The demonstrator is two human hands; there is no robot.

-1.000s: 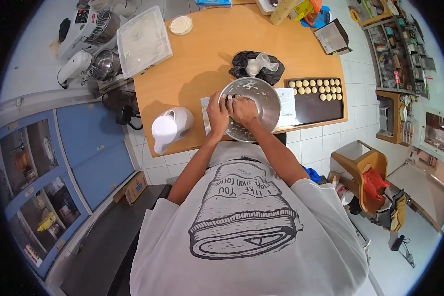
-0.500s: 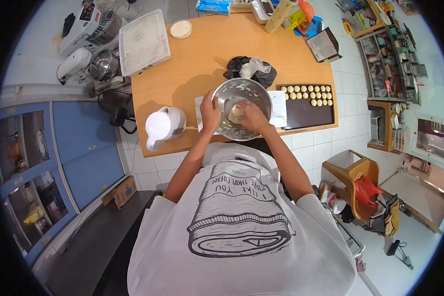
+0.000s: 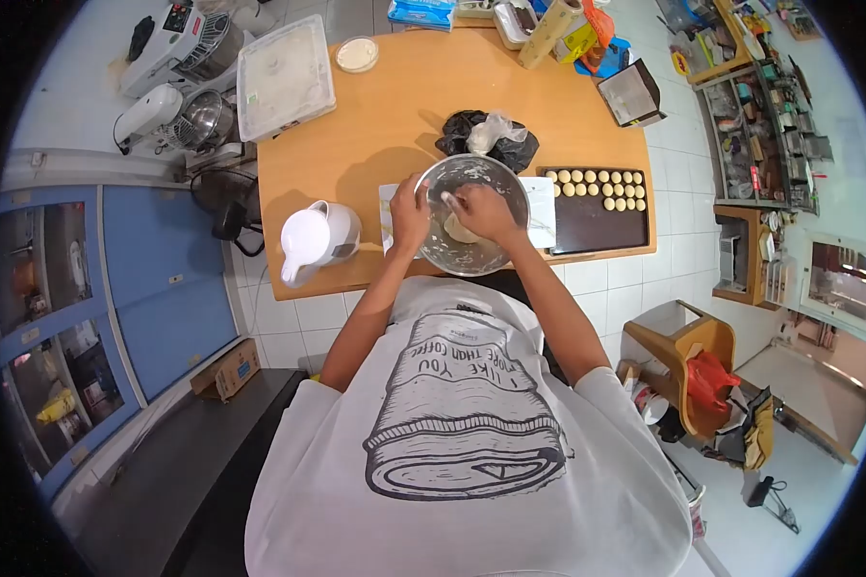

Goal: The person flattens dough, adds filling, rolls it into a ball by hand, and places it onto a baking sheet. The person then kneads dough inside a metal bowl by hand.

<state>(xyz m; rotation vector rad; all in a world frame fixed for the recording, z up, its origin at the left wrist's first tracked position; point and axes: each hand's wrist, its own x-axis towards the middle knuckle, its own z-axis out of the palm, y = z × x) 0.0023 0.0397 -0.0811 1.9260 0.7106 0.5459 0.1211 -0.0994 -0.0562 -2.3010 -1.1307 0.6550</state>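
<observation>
A steel bowl (image 3: pixel 506 252) with pale smears on its inner wall stands at the near edge of the wooden table. My left hand (image 3: pixel 411 213) grips its left rim, fingers over the edge. Inside, pale dough (image 3: pixel 460 231) lies at the bottom. Just above the dough is my right hand (image 3: pixel 481 209), its fingers curled together; whether they hold a bit of dough is too small to make out. White sheets of paper (image 3: pixel 541 212) show on both sides of the bowl. Behind it sits a black plastic bag (image 3: pixel 518 151) with a clear bag (image 3: pixel 491 133) on top.
A white jug (image 3: pixel 319 240) stands left of the bowl, a dark tray (image 3: pixel 597 231) with several pale round pieces to the right. Farther back are a lidded plastic box (image 3: pixel 286 79), a small round tub (image 3: pixel 357 55) and an open dark box (image 3: pixel 631 94). A brown chair (image 3: pixel 688 346) stands right.
Both hands were together at the bowl's left side; my right hand then went down onto the dough and has now lifted off it. My left hand has moved onto the rim.
</observation>
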